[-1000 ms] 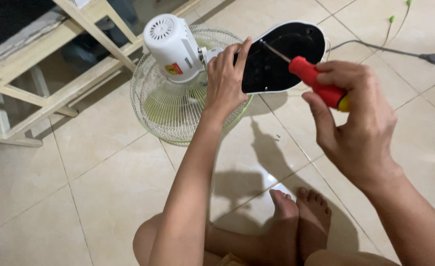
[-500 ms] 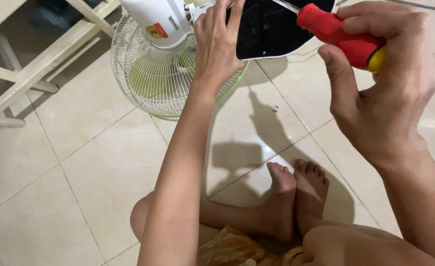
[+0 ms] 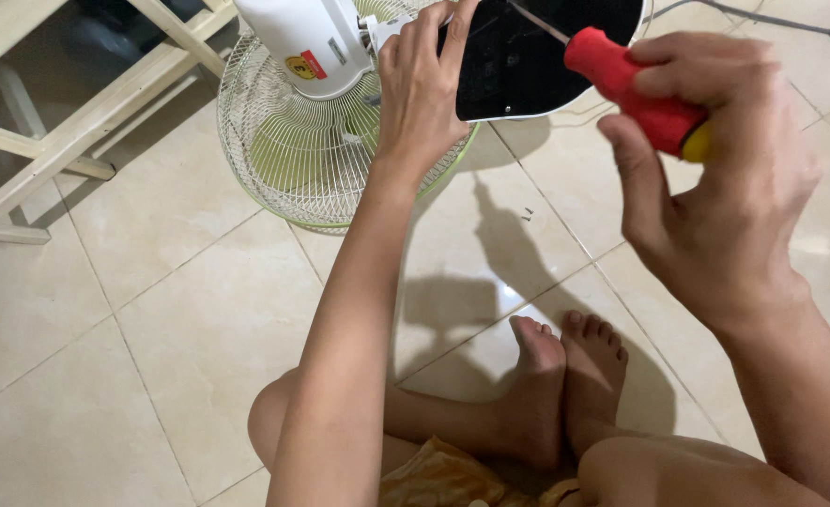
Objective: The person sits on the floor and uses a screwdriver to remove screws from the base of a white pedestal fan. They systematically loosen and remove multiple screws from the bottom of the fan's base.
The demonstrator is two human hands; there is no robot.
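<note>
- Fan (image 3: 316, 122) lies grille-down on the floor tiles (image 3: 105, 310), its black base (image 3: 537, 56) tilted up.
- Left hand (image 3: 422, 94): fingers curled around the base's edge by the motor (image 3: 293, 38).
- Right hand (image 3: 715, 188): fingers closed around the red screwdriver (image 3: 636, 89), tip against the base.

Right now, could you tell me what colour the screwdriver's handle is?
The screwdriver handle is red with a yellow end cap, seen clearly in the head view, held in the right hand.
</note>
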